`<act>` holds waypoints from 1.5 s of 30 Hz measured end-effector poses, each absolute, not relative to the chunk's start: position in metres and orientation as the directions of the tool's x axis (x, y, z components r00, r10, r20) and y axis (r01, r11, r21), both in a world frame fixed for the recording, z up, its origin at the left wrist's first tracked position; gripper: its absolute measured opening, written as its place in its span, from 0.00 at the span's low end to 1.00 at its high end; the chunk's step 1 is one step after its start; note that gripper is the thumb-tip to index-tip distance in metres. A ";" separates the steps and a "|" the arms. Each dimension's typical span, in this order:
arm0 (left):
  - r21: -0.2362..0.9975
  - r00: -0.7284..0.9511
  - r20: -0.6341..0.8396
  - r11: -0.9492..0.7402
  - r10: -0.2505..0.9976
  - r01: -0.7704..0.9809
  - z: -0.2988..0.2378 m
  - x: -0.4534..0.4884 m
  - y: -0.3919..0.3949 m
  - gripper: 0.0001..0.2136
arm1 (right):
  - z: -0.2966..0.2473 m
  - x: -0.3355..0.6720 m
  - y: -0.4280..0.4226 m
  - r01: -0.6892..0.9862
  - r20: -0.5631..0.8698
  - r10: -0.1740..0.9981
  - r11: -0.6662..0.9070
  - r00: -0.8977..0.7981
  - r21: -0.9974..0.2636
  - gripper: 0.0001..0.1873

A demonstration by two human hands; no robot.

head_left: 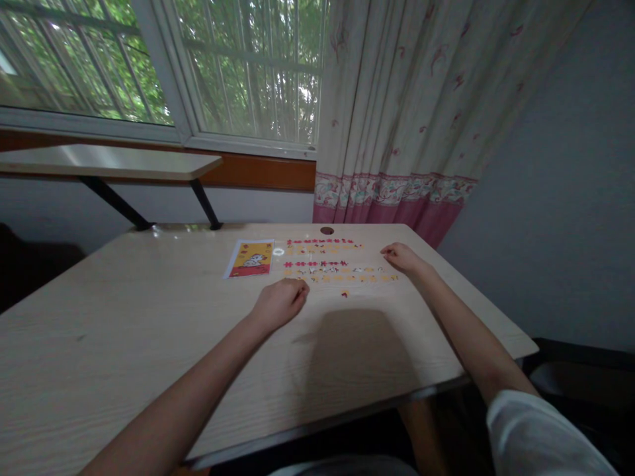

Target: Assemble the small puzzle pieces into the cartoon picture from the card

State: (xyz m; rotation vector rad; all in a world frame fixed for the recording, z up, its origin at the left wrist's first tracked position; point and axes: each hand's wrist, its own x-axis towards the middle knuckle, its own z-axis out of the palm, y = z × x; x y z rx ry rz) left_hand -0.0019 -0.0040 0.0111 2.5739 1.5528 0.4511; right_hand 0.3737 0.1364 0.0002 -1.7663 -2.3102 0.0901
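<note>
Jigsaw puzzle pieces lie in several rows on the table: red pieces (pixel 320 241) at the back, and red, white and yellow pieces (pixel 340 278) nearer me. My left hand (pixel 282 301) rests closed on the table by the left end of the nearest row; its curled fingers hide whatever may be in them. To the right of the rows, my right hand (pixel 403 257) has its fingertips pinched together just above or on the tabletop. Anything between them is too small to make out. One yellow and dark red piece (pixel 344 293) lies apart, nearer me than the rows.
A picture card (pixel 251 258) in yellow and red with a white animal lies left of the rows, a small white ring-shaped spot (pixel 278 252) beside it. A raised shelf (pixel 109 162) stands at the back left. Behind the table (pixel 149 317) are a barred window and a curtain (pixel 397 132).
</note>
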 end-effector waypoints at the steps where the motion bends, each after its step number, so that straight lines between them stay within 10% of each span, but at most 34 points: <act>1: 0.212 0.410 0.204 -0.449 0.889 0.868 0.012 -0.005 -0.002 0.11 | -0.001 0.379 0.133 0.944 0.141 0.959 0.269 -0.245 -0.189 0.14; 9: 0.153 0.132 0.212 -0.166 0.968 0.974 0.018 -0.046 0.020 0.14 | -0.001 0.396 0.114 0.930 0.124 0.964 0.260 -0.235 -0.259 0.14; 21: 0.122 0.173 0.171 -0.195 0.970 0.973 0.013 -0.058 0.027 0.15 | 0.007 0.406 0.104 0.777 -0.125 0.930 0.209 -0.347 -0.594 0.20; 45: 0.160 0.222 0.187 -0.253 0.957 0.954 0.010 -0.060 0.030 0.14 | 0.013 0.400 0.099 0.754 -0.319 0.838 0.155 -0.443 -0.638 0.20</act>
